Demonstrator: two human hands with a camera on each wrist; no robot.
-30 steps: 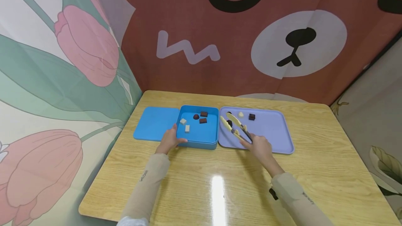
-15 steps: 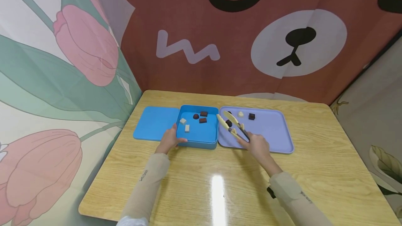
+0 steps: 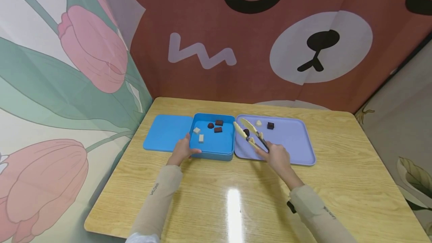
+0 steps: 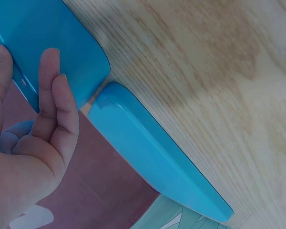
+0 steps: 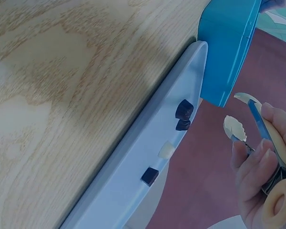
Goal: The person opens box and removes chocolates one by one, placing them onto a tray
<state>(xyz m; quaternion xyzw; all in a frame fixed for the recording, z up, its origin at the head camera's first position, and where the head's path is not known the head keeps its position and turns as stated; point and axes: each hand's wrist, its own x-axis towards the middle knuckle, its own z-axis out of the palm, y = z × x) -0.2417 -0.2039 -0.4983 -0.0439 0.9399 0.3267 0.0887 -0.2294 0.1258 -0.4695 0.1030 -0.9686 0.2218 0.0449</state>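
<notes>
In the head view my left hand grips the near left corner of an open blue box, its thumb along the front; the left wrist view shows fingers against the wall. Inside lie white chocolates and dark ones. My right hand holds cream-tipped tongs over the left end of a lilac tray. The tong tips stand apart with nothing between them. Beneath them sits a dark chocolate; another dark piece shows beside it in the right wrist view.
A white chocolate and a dark cube-shaped one lie at the tray's back. Left of the box is a flat blue lid. Everything rests on a wooden table, backed by a printed cloth wall.
The right hand and tongs have shifted slightly left, toward the box's right wall, and then stayed nearly still. The left hand, box and chocolates have not moved.
</notes>
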